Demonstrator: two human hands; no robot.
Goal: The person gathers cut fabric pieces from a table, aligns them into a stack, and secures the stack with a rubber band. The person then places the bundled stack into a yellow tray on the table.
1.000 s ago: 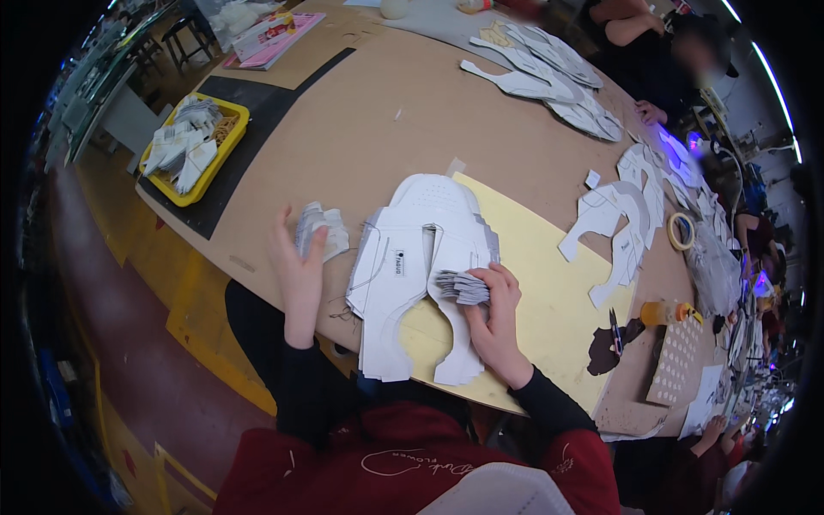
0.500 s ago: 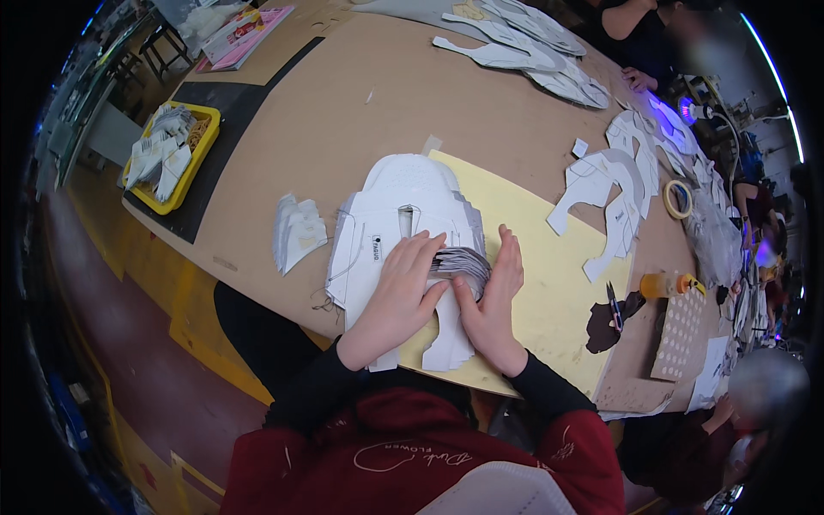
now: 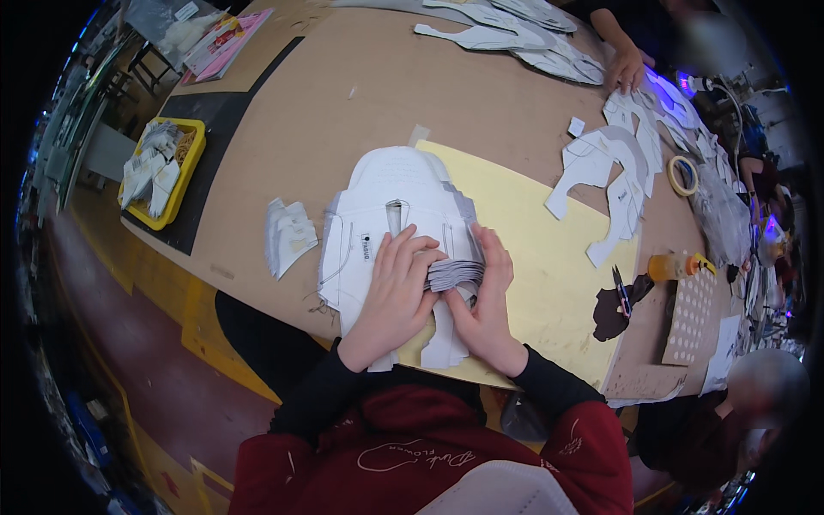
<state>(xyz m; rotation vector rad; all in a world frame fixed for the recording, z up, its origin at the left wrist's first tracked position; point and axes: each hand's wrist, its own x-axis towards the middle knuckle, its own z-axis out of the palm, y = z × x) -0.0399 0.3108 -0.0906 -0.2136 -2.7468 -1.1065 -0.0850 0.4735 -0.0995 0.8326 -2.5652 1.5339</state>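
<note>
A thick stack of white shoe-upper pieces (image 3: 399,172) with grey edges lies before me on the table's near edge. On it sits a small fanned bundle of grey-edged pieces (image 3: 455,275), its layers curved. My left hand (image 3: 390,287) rests over the white stack, and the bundle's left end sits between its index finger and thumb. From the other side my right hand (image 3: 489,309) cups the bundle, thumb at the near side and fingers along the right end. Both hands are closed around it. A smaller pile of white pieces (image 3: 290,236) lies to the left.
A yellow sheet (image 3: 532,232) lies under the work. A yellow basket (image 3: 190,176) of pieces stands far left. On the right are cut pieces (image 3: 601,159), a tape roll (image 3: 683,175), snips (image 3: 621,292) and an orange bottle (image 3: 671,267). A co-worker's hand (image 3: 625,69) is at far right.
My left fingers have bent more over the bundle's left end. The bundle looks more evenly bunched between my hands. The co-worker's hand has reached farther over the table's pieces.
</note>
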